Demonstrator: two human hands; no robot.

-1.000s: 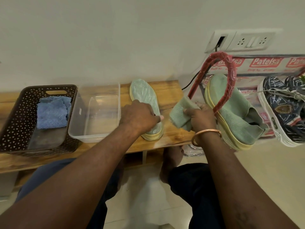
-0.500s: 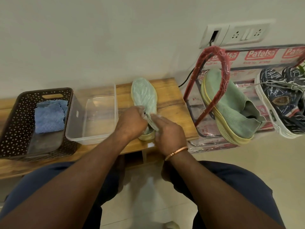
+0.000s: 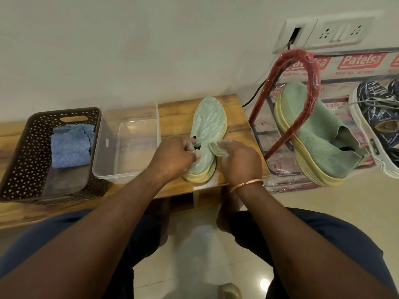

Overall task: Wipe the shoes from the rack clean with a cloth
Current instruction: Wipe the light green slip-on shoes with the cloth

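Observation:
A pale green knit shoe (image 3: 208,124) with a yellow sole lies on the wooden bench (image 3: 179,108), toe pointing to the wall. My left hand (image 3: 174,156) grips its heel collar, fingers hooked at the opening. My right hand (image 3: 238,160) holds a folded grey-green cloth (image 3: 218,148) against the shoe's right side near the heel. The matching green shoe (image 3: 319,134) sits on the red-framed rack (image 3: 302,67) to the right, beside dark blue patterned sneakers (image 3: 375,117).
A clear plastic tub (image 3: 127,147) stands left of the shoe. Further left, a brown perforated basket (image 3: 26,152) holds a blue cloth (image 3: 70,145). A wall socket (image 3: 323,33) with a black cable is above the rack. My knees are under the bench edge.
My right hand carried the cloth from beside the rack over to the shoe on the bench and now presses it on the heel side. My left hand shifted to grip the collar.

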